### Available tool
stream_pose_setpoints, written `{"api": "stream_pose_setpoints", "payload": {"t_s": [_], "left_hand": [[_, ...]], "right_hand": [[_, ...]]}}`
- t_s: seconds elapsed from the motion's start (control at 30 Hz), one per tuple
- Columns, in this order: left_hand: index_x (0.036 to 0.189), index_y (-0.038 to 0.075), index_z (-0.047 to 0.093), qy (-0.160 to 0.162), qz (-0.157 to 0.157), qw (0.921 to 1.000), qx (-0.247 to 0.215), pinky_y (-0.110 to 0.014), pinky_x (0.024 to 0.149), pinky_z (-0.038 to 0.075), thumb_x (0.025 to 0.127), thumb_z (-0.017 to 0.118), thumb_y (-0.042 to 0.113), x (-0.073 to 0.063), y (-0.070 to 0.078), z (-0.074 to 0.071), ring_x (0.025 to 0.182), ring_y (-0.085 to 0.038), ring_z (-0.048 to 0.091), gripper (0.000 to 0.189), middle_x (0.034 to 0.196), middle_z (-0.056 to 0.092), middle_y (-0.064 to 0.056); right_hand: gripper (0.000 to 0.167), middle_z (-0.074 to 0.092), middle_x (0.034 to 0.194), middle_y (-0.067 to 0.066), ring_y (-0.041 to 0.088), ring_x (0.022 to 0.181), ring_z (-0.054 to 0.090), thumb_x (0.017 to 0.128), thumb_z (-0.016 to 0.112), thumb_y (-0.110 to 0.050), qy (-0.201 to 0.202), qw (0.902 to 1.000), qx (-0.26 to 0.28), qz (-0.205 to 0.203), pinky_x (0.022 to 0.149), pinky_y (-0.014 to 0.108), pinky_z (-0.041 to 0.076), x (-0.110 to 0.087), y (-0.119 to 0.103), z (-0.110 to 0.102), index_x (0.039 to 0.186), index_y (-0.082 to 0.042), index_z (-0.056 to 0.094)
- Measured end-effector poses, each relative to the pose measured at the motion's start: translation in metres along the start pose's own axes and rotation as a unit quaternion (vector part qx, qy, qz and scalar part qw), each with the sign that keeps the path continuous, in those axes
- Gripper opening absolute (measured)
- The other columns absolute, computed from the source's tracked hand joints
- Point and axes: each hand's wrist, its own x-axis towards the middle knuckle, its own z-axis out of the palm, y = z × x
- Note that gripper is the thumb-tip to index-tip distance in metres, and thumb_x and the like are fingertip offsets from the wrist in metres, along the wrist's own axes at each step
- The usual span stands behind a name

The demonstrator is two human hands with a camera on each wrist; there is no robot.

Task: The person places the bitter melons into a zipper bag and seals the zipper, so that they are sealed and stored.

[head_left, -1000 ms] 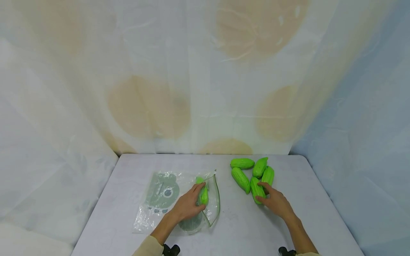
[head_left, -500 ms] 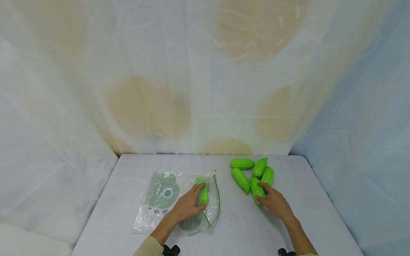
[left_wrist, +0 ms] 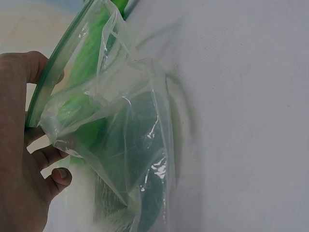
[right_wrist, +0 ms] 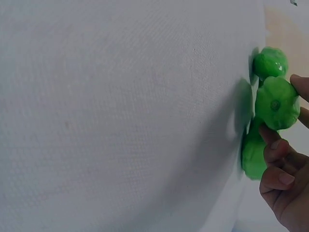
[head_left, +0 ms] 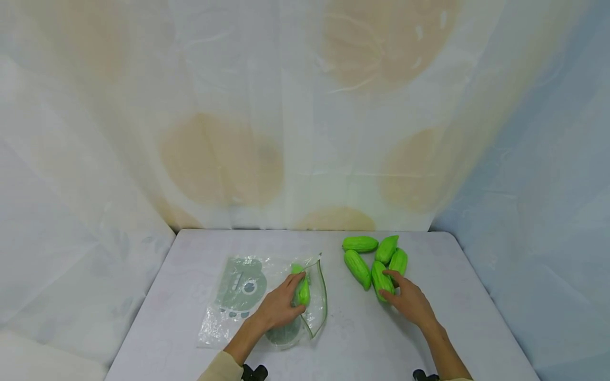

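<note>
The left hand [head_left: 280,306] holds the bag [head_left: 240,291] at its mouth [left_wrist: 46,79], one gourd [head_left: 304,292] inside; the right hand [head_left: 411,301] pinches the front gourd [head_left: 380,281], beside other gourds [head_left: 358,269] on the counter [head_left: 355,338]. I'd lift it clear of those, with that mouth wide.

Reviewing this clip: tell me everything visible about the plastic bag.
The plastic bag looks clear, glossy and wrinkled, with a grey-green print that includes a round, eye-like mark. A green strip edges its mouth, which gapes to the right. It lies flattish on the white table; the left hand holds the mouth. At least one green vegetable shows inside, near the opening.
</note>
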Motion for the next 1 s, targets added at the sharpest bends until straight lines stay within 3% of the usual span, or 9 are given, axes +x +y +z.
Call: {"api": "stream_pose_setpoints", "payload": {"t_s": [0.63, 1.0], "left_hand": [[0.158, 0.017, 0.030, 0.002, 0.004, 1.0000, -0.007, -0.042, 0.094, 0.051, 0.085, 0.062, 0.038, 0.000, -0.003, 0.001, 0.129, -0.022, 0.054, 0.083, 0.153, 0.042, -0.001], [0.158, 0.017, 0.030, 0.001, 0.004, 1.0000, -0.007, -0.041, 0.094, 0.051, 0.086, 0.061, 0.038, 0.000, -0.002, 0.003, 0.128, -0.021, 0.054, 0.081, 0.153, 0.041, 0.000]], "right_hand": [[0.062, 0.066, 0.124, 0.015, 0.031, 0.106, 0.064, 0.093, 0.071, -0.041, 0.014, 0.9999, 0.002, -0.009, 0.073, 0.043, 0.052, -0.001, -0.007, -0.003, 0.147, -0.022, 0.048], [0.062, 0.066, 0.122, 0.016, 0.028, 0.099, 0.066, 0.091, 0.072, -0.043, 0.018, 0.9997, 0.011, -0.013, 0.069, 0.038, 0.051, -0.001, -0.011, -0.005, 0.146, -0.024, 0.050]]}}
